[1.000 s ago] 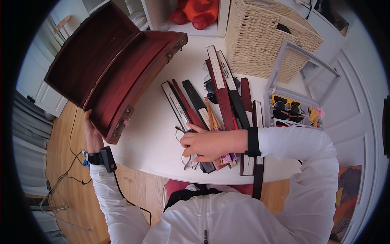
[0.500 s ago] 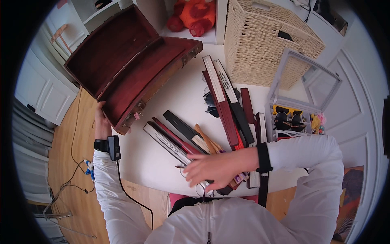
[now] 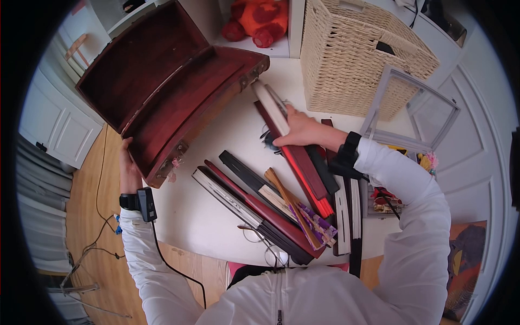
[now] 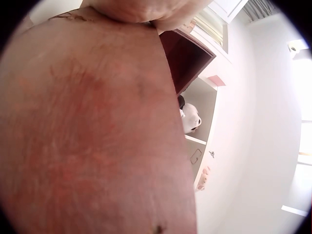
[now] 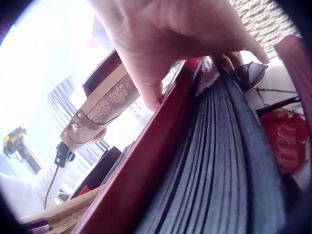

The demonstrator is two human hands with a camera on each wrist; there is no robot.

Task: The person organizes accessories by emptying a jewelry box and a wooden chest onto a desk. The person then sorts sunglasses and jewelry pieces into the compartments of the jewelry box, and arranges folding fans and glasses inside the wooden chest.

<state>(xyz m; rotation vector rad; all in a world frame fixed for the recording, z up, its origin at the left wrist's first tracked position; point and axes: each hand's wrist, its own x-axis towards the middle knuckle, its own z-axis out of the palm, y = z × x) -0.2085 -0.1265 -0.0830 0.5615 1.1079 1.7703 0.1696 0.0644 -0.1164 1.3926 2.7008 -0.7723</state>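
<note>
My right hand (image 3: 309,129) grips the upper part of a pair of folded hand fans, thumb on one side and fingers on the other. One held folding fan (image 5: 204,161) shows dark blue pleats beside a red guard stick in the right wrist view. At the left, my left hand (image 3: 128,165) holds the near end of an open dark red wooden case (image 3: 179,103); its palm side is hidden. Other folded fans (image 3: 233,201) lie slanted at the table's front. Among them is a light wooden fan (image 3: 287,192) with purple cloth.
Sunglasses (image 3: 269,141) lie by the held fans, and thin-framed glasses (image 3: 252,235) near the front edge. A woven basket (image 3: 341,65) stands at the back, beside a case with a raised clear lid (image 3: 411,108). More fans (image 3: 355,216) lie at the right.
My right hand has left the front fans and moved back and right onto another pair, now gripped and shifted slightly left. The front fans have slanted further left. My left hand still holds the wooden case.
</note>
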